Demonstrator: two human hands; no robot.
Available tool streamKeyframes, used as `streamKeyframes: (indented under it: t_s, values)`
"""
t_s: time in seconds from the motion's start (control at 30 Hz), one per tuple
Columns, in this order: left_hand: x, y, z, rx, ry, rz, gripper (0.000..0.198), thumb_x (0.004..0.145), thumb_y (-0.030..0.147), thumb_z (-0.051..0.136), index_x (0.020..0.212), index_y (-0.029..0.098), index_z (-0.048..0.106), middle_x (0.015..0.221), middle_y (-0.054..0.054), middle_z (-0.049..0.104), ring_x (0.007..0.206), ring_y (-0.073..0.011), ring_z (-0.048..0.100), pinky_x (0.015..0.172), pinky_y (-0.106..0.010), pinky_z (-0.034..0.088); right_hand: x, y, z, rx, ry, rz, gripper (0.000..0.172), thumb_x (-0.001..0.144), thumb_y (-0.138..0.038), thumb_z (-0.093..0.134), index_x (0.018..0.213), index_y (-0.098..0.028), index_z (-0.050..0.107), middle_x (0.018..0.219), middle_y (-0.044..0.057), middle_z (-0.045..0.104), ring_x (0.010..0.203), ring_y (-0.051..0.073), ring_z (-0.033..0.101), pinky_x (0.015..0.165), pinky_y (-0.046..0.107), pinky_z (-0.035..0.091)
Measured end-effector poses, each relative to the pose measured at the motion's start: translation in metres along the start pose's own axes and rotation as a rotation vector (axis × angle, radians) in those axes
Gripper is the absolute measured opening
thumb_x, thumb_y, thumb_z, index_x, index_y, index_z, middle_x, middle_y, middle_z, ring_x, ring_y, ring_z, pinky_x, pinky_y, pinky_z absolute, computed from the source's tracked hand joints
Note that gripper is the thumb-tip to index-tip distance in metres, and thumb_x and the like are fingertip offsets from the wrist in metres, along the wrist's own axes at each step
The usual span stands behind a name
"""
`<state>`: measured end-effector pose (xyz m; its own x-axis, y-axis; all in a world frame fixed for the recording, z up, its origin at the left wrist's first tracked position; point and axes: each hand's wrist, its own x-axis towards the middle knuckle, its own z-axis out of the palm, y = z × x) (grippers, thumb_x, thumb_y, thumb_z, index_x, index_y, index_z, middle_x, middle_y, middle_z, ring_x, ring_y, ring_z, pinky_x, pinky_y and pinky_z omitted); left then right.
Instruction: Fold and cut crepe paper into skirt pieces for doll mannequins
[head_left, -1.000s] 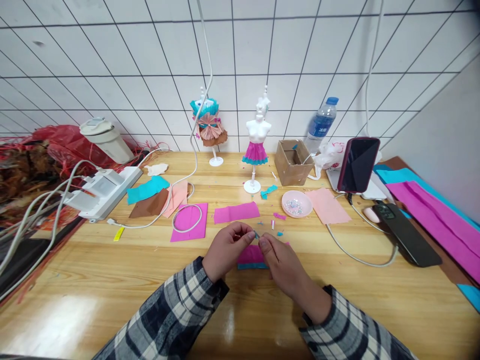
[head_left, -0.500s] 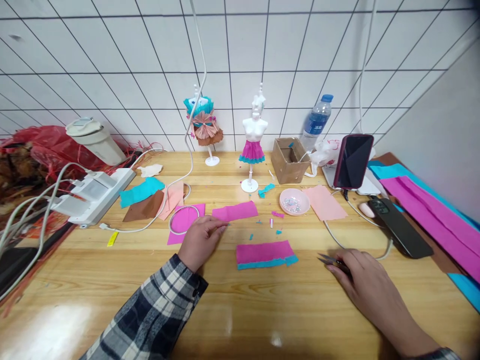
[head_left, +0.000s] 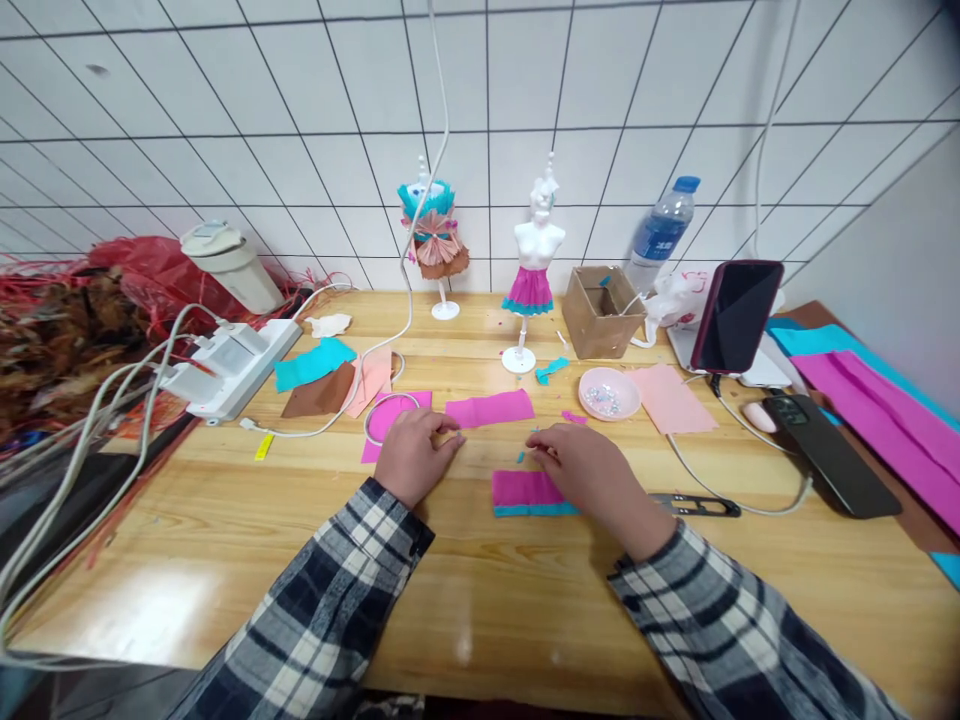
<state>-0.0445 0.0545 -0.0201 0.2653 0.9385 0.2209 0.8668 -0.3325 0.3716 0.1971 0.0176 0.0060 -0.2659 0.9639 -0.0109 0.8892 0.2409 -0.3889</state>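
My left hand (head_left: 416,455) rests on the table with its fingers curled together, beside a pink crepe paper square (head_left: 397,410) with a coiled white cable on it. If anything is between its fingertips, it is too small to make out. My right hand (head_left: 589,470) is pinched over tiny blue scraps (head_left: 521,457); whatever it holds is hidden. Partly under this hand lies a pink strip with a blue edge (head_left: 525,490). A plain pink strip (head_left: 491,408) lies between and beyond the hands. Dark thread snips (head_left: 705,505) lie beside my right wrist.
A small white mannequin (head_left: 538,240) in a pink skirt and a dressed one (head_left: 435,230) stand at the back. Nearby are a cardboard box (head_left: 600,320), a bowl of beads (head_left: 609,393), a bottle (head_left: 664,230) and phones (head_left: 832,450). A power strip (head_left: 247,370) lies left.
My right hand has let go of the snips and moved left to the scraps, covering part of the blue-edged strip. My left hand stays near the pink square. The view has shifted slightly.
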Motion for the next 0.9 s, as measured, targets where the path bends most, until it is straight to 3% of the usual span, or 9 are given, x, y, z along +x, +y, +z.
streamKeyframes:
  t_s: [0.1,0.17,0.37,0.47,0.57,0.7,0.8,0.9]
  values:
    - [-0.006,0.003,-0.003,0.015,0.038,0.000,0.024,0.082,0.025,0.058,0.105,0.020,0.064,0.087,-0.005,0.065,0.086,-0.0231,0.056,0.081,-0.038,0.042,0.006,-0.003,0.007,-0.010,-0.057,0.039,0.019,0.087,-0.023,0.053,0.091,-0.026,0.071,0.092,0.001,0.071,0.088,0.018,0.062,0.068,0.028,0.039]
    - [-0.009,0.007,-0.004,0.042,0.066,-0.015,0.027,0.081,0.022,0.056,0.107,0.019,0.061,0.091,-0.006,0.063,0.089,-0.0243,0.056,0.082,-0.039,0.042,0.006,-0.004,0.009,-0.010,-0.054,0.056,0.017,0.086,-0.024,0.054,0.088,-0.026,0.071,0.092,0.000,0.070,0.088,0.017,0.062,0.066,0.027,0.037]
    - [-0.007,0.009,-0.003,0.063,0.075,-0.066,0.018,0.081,0.026,0.057,0.097,0.018,0.061,0.091,-0.007,0.062,0.089,-0.0250,0.055,0.080,-0.039,0.043,0.010,-0.011,0.016,-0.068,-0.006,0.087,0.011,0.085,-0.025,0.057,0.084,-0.024,0.068,0.088,0.001,0.068,0.086,0.018,0.060,0.066,0.028,0.035]
    - [-0.006,0.005,-0.005,0.050,0.078,-0.027,0.018,0.085,0.034,0.056,0.083,0.019,0.066,0.087,-0.006,0.063,0.087,-0.0238,0.056,0.079,-0.038,0.042,0.010,-0.010,0.019,-0.065,-0.004,0.068,0.009,0.085,-0.022,0.056,0.082,-0.022,0.064,0.086,0.002,0.066,0.085,0.018,0.058,0.068,0.028,0.036]
    - [-0.007,0.008,-0.007,-0.007,0.068,0.039,0.033,0.091,0.039,0.049,0.072,0.020,0.069,0.082,-0.005,0.066,0.081,-0.0211,0.057,0.077,-0.037,0.040,0.006,-0.009,0.021,0.053,0.023,0.070,0.007,0.086,-0.018,0.053,0.083,-0.020,0.059,0.087,0.003,0.064,0.086,0.018,0.056,0.072,0.028,0.037]
    - [-0.012,0.026,-0.008,-0.196,0.077,0.044,0.031,0.092,0.040,0.047,0.091,0.022,0.073,0.085,-0.004,0.067,0.085,-0.0203,0.057,0.079,-0.036,0.040,-0.002,-0.016,0.020,0.304,0.113,0.059,0.009,0.089,-0.021,0.048,0.083,-0.020,0.054,0.085,0.002,0.061,0.081,0.017,0.054,0.071,0.029,0.040]
    - [-0.017,0.044,-0.005,-0.387,0.016,0.030,0.035,0.092,0.044,0.046,0.090,0.023,0.073,0.085,-0.005,0.066,0.086,-0.0195,0.058,0.078,-0.034,0.042,-0.007,-0.025,0.022,0.430,0.171,0.074,0.009,0.088,-0.025,0.049,0.083,-0.021,0.054,0.082,0.002,0.061,0.076,0.017,0.054,0.066,0.029,0.040]
    - [-0.022,0.057,-0.003,-0.439,-0.020,0.027,0.030,0.084,0.049,0.057,0.087,0.025,0.074,0.086,-0.004,0.065,0.087,-0.0204,0.058,0.078,-0.034,0.043,-0.010,-0.031,0.027,0.467,0.197,0.080,0.009,0.088,-0.025,0.049,0.082,-0.021,0.054,0.082,0.002,0.061,0.075,0.017,0.054,0.065,0.029,0.040]
